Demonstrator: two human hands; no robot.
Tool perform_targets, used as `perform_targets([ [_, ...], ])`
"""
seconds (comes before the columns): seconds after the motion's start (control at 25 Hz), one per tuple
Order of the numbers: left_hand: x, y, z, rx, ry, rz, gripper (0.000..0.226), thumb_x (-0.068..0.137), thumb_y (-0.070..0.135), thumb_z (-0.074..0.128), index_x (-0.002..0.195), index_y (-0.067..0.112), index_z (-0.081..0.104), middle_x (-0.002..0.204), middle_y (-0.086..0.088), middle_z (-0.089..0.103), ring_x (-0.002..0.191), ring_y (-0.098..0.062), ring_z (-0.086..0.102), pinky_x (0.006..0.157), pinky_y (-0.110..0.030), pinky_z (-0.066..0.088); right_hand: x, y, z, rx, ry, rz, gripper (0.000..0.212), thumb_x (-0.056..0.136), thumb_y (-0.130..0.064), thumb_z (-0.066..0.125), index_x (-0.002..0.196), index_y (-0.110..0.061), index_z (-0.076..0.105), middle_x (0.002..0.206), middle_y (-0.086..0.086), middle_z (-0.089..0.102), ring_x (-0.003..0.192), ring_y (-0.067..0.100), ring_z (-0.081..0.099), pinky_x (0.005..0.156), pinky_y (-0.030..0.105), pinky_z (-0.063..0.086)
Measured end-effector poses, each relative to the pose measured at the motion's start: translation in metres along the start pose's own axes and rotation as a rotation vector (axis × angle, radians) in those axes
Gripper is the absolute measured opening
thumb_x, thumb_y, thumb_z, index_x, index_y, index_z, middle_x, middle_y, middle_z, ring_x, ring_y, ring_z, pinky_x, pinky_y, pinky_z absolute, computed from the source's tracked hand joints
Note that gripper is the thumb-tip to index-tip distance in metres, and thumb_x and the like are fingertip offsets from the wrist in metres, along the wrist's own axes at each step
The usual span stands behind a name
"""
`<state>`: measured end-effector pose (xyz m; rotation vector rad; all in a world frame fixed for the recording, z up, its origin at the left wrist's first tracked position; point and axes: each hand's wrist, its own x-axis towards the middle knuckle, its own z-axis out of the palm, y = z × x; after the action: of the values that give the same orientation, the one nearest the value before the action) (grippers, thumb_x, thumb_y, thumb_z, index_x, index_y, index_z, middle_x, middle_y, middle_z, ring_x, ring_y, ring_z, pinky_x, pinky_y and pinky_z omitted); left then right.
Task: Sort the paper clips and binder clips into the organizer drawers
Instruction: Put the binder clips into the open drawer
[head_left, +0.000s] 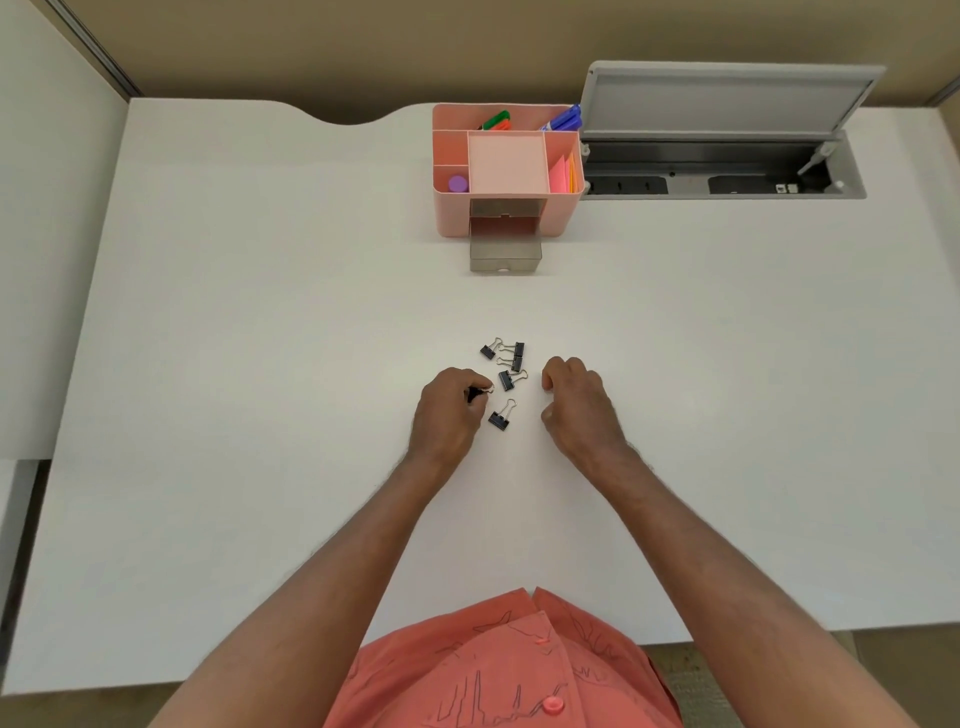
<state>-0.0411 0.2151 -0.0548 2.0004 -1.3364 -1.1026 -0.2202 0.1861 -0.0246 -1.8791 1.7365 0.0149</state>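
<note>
Several black binder clips (506, 364) lie loose on the white desk (260, 364), one more (501, 415) a little nearer me. My left hand (447, 410) grips a black binder clip (475, 392) between curled fingers, just left of the pile. My right hand (576, 402) rests on the desk to the right of the clips, fingers curled, holding nothing that I can see. The pink organizer (452, 213) stands at the back, its lower grey drawer (505, 254) pulled out, the upper drawer (505, 208) pushed in. No paper clips show.
The organizer's top holds markers (563, 120), a purple cap (458, 183) and sticky notes (561, 174). An open cable hatch (727, 171) with its lid up lies right of it. Partition walls bound the desk at left and back.
</note>
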Motion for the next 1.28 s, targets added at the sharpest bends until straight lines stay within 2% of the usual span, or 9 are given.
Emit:
perform_targets([
  [0.12, 0.004, 0.006, -0.006, -0.132, 0.011, -0.029, 0.020, 0.092, 0.010, 0.068, 0.100, 0.027, 0.074, 0.106, 0.010, 0.066, 0.087, -0.006, 0.064, 0.075, -0.020, 0.050, 0.004, 0.000, -0.002, -0.006, -0.025, 0.025, 0.032, 0.083, 0.009, 0.047, 0.104, -0.013, 0.057, 0.108, 0.003, 0.054, 0.103, 0.027, 0.046, 0.079, 0.045, 0.050],
  [0.24, 0.022, 0.029, -0.016, -0.149, 0.071, 0.074, 0.020, 0.092, 0.011, 0.070, 0.100, 0.028, 0.076, 0.106, 0.010, 0.061, 0.078, 0.001, 0.059, 0.067, -0.008, 0.046, 0.014, 0.002, -0.007, 0.006, -0.042, 0.049, 0.032, 0.085, 0.008, 0.045, 0.098, -0.014, 0.063, 0.103, 0.002, 0.060, 0.104, 0.026, 0.050, 0.076, 0.039, 0.050],
  [0.4, 0.086, 0.077, -0.035, -0.082, 0.179, 0.225, 0.025, 0.094, 0.008, 0.066, 0.108, 0.025, 0.078, 0.107, 0.006, 0.060, 0.081, 0.001, 0.057, 0.078, -0.004, 0.043, 0.027, 0.006, -0.011, -0.008, -0.058, 0.046, 0.040, 0.083, 0.012, 0.044, 0.095, -0.014, 0.071, 0.099, 0.003, 0.065, 0.102, 0.028, 0.057, 0.072, 0.034, 0.052],
  [0.6, 0.157, 0.110, -0.044, 0.200, 0.113, 0.371, 0.034, 0.091, -0.004, 0.056, 0.111, 0.012, 0.078, 0.112, -0.003, 0.070, 0.107, -0.013, 0.063, 0.095, -0.026, 0.050, 0.023, 0.012, -0.006, -0.049, -0.030, 0.020, 0.043, 0.082, 0.014, 0.041, 0.098, -0.014, 0.069, 0.102, 0.002, 0.062, 0.105, 0.023, 0.052, 0.069, 0.032, 0.046],
  [0.76, 0.171, 0.101, -0.033, 0.338, 0.035, 0.358, 0.038, 0.091, -0.002, 0.049, 0.114, 0.012, 0.075, 0.125, -0.009, 0.062, 0.119, -0.024, 0.057, 0.091, -0.024, 0.042, 0.040, 0.008, -0.027, 0.055, -0.103, 0.010, 0.033, 0.090, 0.003, 0.054, 0.099, -0.018, 0.078, 0.104, 0.000, 0.072, 0.094, 0.016, 0.065, 0.075, 0.025, 0.051],
  [0.88, 0.173, 0.099, -0.029, 0.403, 0.008, 0.369, 0.041, 0.094, -0.005, 0.047, 0.121, 0.011, 0.073, 0.129, -0.015, 0.059, 0.122, -0.031, 0.055, 0.094, -0.028, 0.042, 0.065, -0.009, -0.057, 0.223, -0.011, 0.003, 0.024, 0.092, -0.006, 0.063, 0.096, -0.023, 0.079, 0.097, -0.008, 0.074, 0.083, 0.003, 0.065, 0.067, 0.007, 0.046],
  [1.0, 0.167, 0.099, -0.034, 0.370, 0.021, 0.374, 0.039, 0.094, -0.005, 0.049, 0.123, 0.009, 0.070, 0.129, -0.015, 0.059, 0.121, -0.032, 0.055, 0.097, -0.033, 0.046, 0.100, -0.033, -0.080, 0.328, 0.144, -0.044, 0.022, 0.092, -0.007, 0.064, 0.098, -0.022, 0.079, 0.093, -0.011, 0.073, 0.080, -0.006, 0.064, 0.067, 0.000, 0.044],
  [1.16, 0.120, 0.079, -0.032, 0.206, 0.173, 0.371, 0.032, 0.095, 0.002, 0.055, 0.121, 0.014, 0.069, 0.121, -0.007, 0.058, 0.115, -0.024, 0.055, 0.092, -0.032, 0.050, 0.145, -0.059, -0.087, 0.215, 0.283, -0.161, 0.026, 0.094, -0.001, 0.061, 0.105, -0.017, 0.077, 0.107, -0.001, 0.072, 0.095, 0.009, 0.066, 0.085, 0.017, 0.052],
  [1.28, 0.071, 0.048, -0.019, 0.153, 0.137, 0.275, 0.026, 0.098, 0.020, 0.060, 0.123, 0.020, 0.066, 0.123, -0.001, 0.055, 0.118, -0.019, 0.053, 0.090, -0.037, 0.052, 0.167, -0.063, -0.076, 0.059, 0.253, -0.206, 0.035, 0.093, 0.006, 0.053, 0.110, -0.016, 0.075, 0.117, 0.005, 0.068, 0.106, 0.018, 0.064, 0.094, 0.031, 0.053],
])
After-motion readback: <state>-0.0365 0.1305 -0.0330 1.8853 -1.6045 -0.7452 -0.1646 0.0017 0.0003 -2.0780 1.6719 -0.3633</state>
